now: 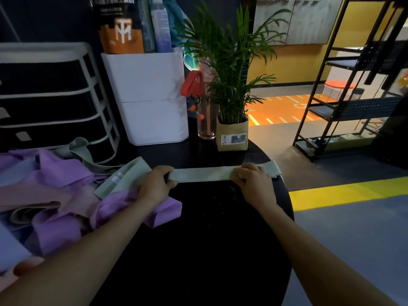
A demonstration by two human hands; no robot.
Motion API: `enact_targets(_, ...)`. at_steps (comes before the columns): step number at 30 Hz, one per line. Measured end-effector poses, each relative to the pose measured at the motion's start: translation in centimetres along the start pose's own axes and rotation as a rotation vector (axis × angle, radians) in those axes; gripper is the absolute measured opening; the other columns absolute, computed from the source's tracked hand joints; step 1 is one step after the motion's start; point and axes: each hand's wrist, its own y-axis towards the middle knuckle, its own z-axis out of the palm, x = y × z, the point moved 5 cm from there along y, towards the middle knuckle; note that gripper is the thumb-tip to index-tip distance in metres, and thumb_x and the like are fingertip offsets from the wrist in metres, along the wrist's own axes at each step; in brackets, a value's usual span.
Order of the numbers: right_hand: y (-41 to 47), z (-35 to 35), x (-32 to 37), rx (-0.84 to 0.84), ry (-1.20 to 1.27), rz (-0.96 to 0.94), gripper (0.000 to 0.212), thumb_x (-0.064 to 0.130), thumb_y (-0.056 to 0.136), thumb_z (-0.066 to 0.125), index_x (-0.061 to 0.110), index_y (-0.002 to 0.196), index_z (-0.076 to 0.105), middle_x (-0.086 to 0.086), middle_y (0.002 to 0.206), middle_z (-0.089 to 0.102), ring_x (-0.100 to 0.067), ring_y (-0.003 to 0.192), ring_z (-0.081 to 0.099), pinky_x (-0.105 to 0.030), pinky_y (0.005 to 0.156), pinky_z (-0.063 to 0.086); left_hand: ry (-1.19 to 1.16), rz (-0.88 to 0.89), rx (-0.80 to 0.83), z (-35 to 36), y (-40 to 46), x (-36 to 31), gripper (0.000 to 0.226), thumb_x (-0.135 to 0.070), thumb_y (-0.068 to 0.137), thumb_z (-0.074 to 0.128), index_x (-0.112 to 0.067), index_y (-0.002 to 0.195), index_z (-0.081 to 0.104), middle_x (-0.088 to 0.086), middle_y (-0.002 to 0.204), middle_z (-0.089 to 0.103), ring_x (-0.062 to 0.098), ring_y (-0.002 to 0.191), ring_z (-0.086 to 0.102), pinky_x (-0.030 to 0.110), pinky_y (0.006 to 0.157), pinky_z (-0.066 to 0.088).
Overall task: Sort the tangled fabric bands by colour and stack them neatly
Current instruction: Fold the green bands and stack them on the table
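Two hands hold one grey-green band flat across the far part of the black tabletop. Largest hazard: the tangled heap of purple bands and pink bands at the left. A purple fold lies just under my left forearm, and a second grey-green band rests on the heap, touching my left hand. Drawing that arm back carelessly could drag the tangle over the flattened band.

Next hazard: the right end of the band reaches the tabletop's right edge. Released unevenly, it may slide off to the floor.

Smaller hazard: my grip. My left hand curls round the band, thumb below; my right hand presses and pinches it near the right end. Unequal tension would probably twist or crease the fabric.

Smallest: the glass vase and potted plant stand just beyond the band; a forward reach could tip them.
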Motion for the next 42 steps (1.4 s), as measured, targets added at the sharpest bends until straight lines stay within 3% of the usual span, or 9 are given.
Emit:
enact_targets(11, 0.1, 0.3, 2.1, 0.053, -0.044, 0.006, 0.033, 0.031, 0.094, 0.051, 0.022, 0.125, 0.057, -0.001, 0.136, 0.044, -0.022, 0.127, 0.036, -0.038, 0.104, 0.029, 0.108, 0.093, 0.009, -1.1, -0.7, -1.7, 0.041, -0.007, 0.087, 0.061, -0.008, 0.128, 0.054, 0.007, 0.133, 0.051, 0.022, 0.118, 0.052, 0.017, 0.095, 0.032)
enact_targets(15, 2.1, 1.7, 8.0, 0.029, 0.008, -0.053, 0.039, 0.022, 0.092, 0.056, 0.018, 0.131, 0.052, -0.005, 0.133, 0.046, -0.024, 0.123, 0.04, -0.033, 0.103, 0.033, 0.205, 0.209, -0.04, -4.6, -0.7, -2.6, 0.032, -0.01, 0.087, 0.059, -0.012, 0.119, 0.06, 0.005, 0.12, 0.055, 0.023, 0.108, 0.055, 0.025, 0.09, 0.039)
enact_targets(21, 4.7, 6.1, 16.4, 0.169, 0.14, -0.149, 0.042, 0.017, 0.089, 0.06, 0.009, 0.13, 0.053, -0.014, 0.13, 0.049, -0.03, 0.12, 0.047, -0.037, 0.101, 0.038, 0.272, 0.133, -0.119, -10.5, -1.0, 0.1, 0.021, -0.014, 0.088, 0.057, -0.015, 0.108, 0.062, 0.003, 0.113, 0.056, 0.021, 0.105, 0.056, 0.033, 0.089, 0.045)
enact_targets(30, 6.6, 10.0, 20.6, 0.35, 0.235, -0.07, 0.069, 0.015, 0.086, 0.064, 0.006, 0.144, 0.027, -0.015, 0.143, 0.041, -0.029, 0.131, 0.04, -0.026, 0.103, 0.03, 0.189, 0.096, -0.076, -13.4, -1.6, 3.8, 0.032, -0.011, 0.086, 0.063, -0.01, 0.118, 0.059, 0.006, 0.12, 0.058, 0.02, 0.108, 0.059, 0.024, 0.094, 0.043)
enact_targets(32, 6.5, 9.9, 20.9, 0.299, 0.295, -0.048, 0.054, 0.011, 0.082, 0.067, 0.007, 0.131, 0.046, -0.013, 0.125, 0.057, -0.027, 0.115, 0.053, -0.025, 0.093, 0.038, 0.148, 0.087, -0.057, -13.6, -1.8, 4.1, 0.034, -0.01, 0.086, 0.063, -0.01, 0.12, 0.058, 0.006, 0.122, 0.059, 0.018, 0.109, 0.059, 0.027, 0.095, 0.045)
enact_targets(34, 6.3, 9.2, 21.5, 0.237, 0.302, -0.095, 0.013, 0.01, 0.079, 0.069, 0.011, 0.088, 0.059, -0.008, 0.087, 0.061, -0.022, 0.082, 0.057, -0.025, 0.071, 0.04, 0.093, 0.062, -0.046, -13.8, -2.0, 4.3, 0.034, -0.01, 0.087, 0.061, -0.01, 0.121, 0.056, 0.005, 0.123, 0.058, 0.016, 0.109, 0.058, 0.024, 0.093, 0.045)
enact_targets(36, 5.9, 7.7, 22.8, 0.186, 0.337, -0.176, 0.035, 0.007, 0.079, 0.068, 0.017, 0.058, 0.041, 0.003, 0.059, 0.043, -0.011, 0.057, 0.039, -0.023, 0.056, 0.032, 0.049, 0.045, -0.068, -14.3, -2.3, 4.3, 0.036, -0.009, 0.088, 0.06, -0.011, 0.123, 0.054, 0.004, 0.123, 0.059, 0.012, 0.102, 0.057, 0.02, 0.085, 0.043)
enact_targets(39, 5.1, 4.9, 25.3, 0.161, 0.422, -0.293, 0.046, 0.002, 0.081, 0.064, 0.021, 0.051, 0.034, 0.008, 0.053, 0.03, -0.004, 0.051, 0.026, -0.014, 0.046, 0.028, -0.017, 0.04, -0.105, -15.4, -3.0, 3.9, 0.041, -0.006, 0.088, 0.058, -0.011, 0.127, 0.049, -0.001, 0.119, 0.056, 0.009, 0.097, 0.053, 0.014, 0.078, 0.037)
enact_targets(42, 4.1, 2.2, 28.0, 0.139, 0.447, -0.397, 0.026, 0.005, 0.083, 0.064, 0.002, 0.06, 0.052, 0.002, 0.055, 0.039, -0.006, 0.052, 0.031, -0.015, 0.049, 0.029, -0.104, 0.084, -0.13, -17.0, -4.2, 3.0, 0.034, -0.006, 0.087, 0.059, -0.013, 0.12, 0.054, -0.003, 0.109, 0.059, 0.013, 0.097, 0.057, 0.017, 0.077, 0.044)
